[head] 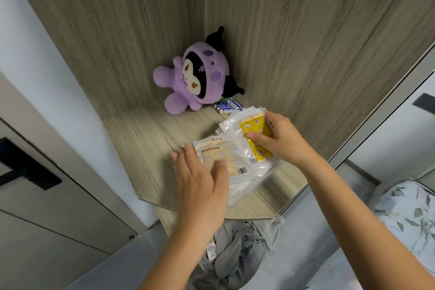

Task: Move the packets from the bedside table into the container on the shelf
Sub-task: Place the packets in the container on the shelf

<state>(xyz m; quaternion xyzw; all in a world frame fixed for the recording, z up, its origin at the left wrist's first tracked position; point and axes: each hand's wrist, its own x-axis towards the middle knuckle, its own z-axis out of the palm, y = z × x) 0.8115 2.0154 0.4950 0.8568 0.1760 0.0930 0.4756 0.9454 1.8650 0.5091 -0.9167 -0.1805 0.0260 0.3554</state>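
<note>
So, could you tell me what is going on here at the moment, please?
A person is gathering packets on a wooden bedside table. The left hand lies flat, fingers straight, on a white hand-warmer packet, while the right hand grips a yellow packet among clear wrappers. A purple plush toy and some batteries sit in the corner behind. No container shows in this view.
</note>
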